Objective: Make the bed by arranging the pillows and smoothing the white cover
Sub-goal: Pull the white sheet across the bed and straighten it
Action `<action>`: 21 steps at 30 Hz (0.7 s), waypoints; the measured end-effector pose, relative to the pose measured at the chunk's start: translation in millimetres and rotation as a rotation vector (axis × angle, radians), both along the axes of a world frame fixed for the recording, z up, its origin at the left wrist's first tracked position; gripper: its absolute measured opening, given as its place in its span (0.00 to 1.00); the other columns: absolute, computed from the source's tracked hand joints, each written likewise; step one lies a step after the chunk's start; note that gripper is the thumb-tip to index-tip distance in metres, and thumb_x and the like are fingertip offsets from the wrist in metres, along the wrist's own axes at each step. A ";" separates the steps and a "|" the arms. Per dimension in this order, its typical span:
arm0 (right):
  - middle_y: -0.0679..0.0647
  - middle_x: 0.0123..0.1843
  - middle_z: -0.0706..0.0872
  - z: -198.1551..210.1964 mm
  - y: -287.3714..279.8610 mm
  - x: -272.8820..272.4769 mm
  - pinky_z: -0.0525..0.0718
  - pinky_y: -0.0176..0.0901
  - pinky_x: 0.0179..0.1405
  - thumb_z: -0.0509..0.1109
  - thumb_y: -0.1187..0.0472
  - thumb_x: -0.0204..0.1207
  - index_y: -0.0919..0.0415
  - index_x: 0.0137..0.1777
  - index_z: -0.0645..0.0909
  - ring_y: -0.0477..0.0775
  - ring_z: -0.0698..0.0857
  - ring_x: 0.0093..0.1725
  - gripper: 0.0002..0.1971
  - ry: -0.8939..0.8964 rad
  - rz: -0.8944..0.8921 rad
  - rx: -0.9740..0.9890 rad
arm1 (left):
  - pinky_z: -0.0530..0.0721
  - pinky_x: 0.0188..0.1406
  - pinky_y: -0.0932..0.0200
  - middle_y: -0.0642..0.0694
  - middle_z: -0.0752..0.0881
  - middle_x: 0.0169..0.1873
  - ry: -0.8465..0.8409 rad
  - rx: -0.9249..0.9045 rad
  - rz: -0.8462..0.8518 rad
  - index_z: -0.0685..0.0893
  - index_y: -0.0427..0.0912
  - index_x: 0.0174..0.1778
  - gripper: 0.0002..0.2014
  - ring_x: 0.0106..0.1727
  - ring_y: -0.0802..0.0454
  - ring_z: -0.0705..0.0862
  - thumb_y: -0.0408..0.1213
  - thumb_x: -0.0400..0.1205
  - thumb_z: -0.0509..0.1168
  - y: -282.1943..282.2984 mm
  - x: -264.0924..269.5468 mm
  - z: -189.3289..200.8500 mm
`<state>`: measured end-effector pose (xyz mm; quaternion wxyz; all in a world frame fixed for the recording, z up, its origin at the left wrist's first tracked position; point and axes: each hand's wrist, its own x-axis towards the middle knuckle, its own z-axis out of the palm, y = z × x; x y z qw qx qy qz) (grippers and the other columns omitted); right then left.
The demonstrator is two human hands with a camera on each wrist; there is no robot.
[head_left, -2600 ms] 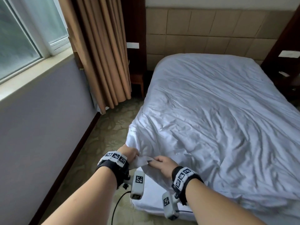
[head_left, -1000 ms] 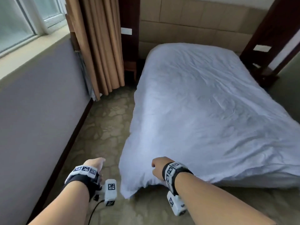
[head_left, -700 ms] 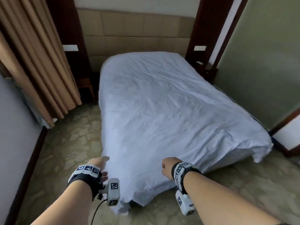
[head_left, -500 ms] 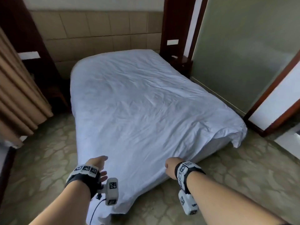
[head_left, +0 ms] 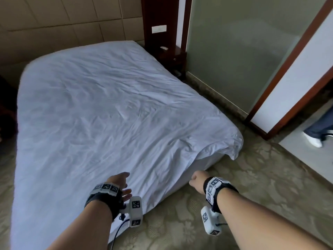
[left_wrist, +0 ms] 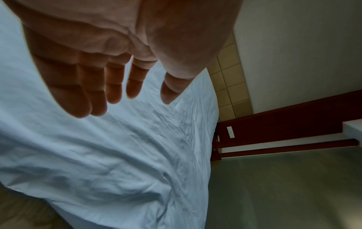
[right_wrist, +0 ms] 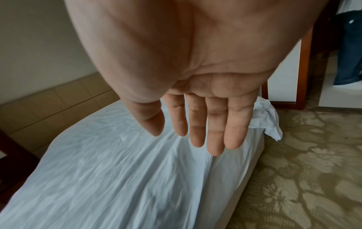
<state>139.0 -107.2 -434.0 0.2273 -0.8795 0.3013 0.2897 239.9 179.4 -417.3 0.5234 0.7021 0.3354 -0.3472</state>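
Observation:
The white cover (head_left: 108, 114) lies spread over the whole bed, wrinkled, and hangs over the foot edge. Its far right foot corner (head_left: 232, 150) is bunched up and folded back. My left hand (head_left: 119, 183) hovers over the foot edge with fingers spread, holding nothing; the left wrist view shows the left hand (left_wrist: 125, 99) empty above the cover (left_wrist: 98, 155). My right hand (head_left: 195, 179) hangs just off the foot edge over the carpet. In the right wrist view the right hand (right_wrist: 195, 136) is empty, with straight fingers, above the cover (right_wrist: 117, 170). No pillow is in view.
A padded headboard (head_left: 63, 24) runs behind the bed. A dark wooden nightstand (head_left: 173, 56) stands at the far right corner. A frosted glass wall (head_left: 234, 51) and a wooden door frame (head_left: 288, 69) line the right side. Another person's shoe (head_left: 313, 141) shows in the doorway. Patterned carpet (head_left: 252, 177) surrounds the bed.
Both hands have let go of the cover's left foot corner and are empty. I have moved right along the foot of the bed, and the view has swung towards the right corner.

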 end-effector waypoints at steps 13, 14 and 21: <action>0.63 0.61 0.87 -24.1 -209.1 153.7 0.83 0.52 0.60 0.63 0.47 0.84 0.66 0.64 0.81 0.62 0.86 0.56 0.22 0.000 -0.161 0.122 | 0.77 0.29 0.52 0.37 0.87 0.55 0.111 -0.063 0.080 0.82 0.35 0.62 0.18 0.46 0.38 0.89 0.47 0.86 0.67 -209.7 139.8 -94.4; 0.64 0.62 0.86 -26.5 -225.4 163.5 0.82 0.52 0.61 0.64 0.47 0.83 0.66 0.65 0.80 0.64 0.85 0.59 0.23 0.008 -0.176 0.119 | 0.78 0.30 0.51 0.38 0.88 0.55 0.115 -0.082 0.077 0.82 0.36 0.60 0.18 0.49 0.38 0.90 0.48 0.86 0.67 -225.0 146.4 -95.7; 0.58 0.73 0.74 -98.9 -321.2 231.5 0.80 0.56 0.67 0.71 0.35 0.67 0.54 0.76 0.68 0.64 0.76 0.70 0.40 0.167 0.320 -0.044 | 0.78 0.26 0.58 0.34 0.91 0.36 0.254 -0.059 0.199 0.85 0.30 0.44 0.25 0.33 0.39 0.88 0.54 0.86 0.65 -304.1 152.0 -161.5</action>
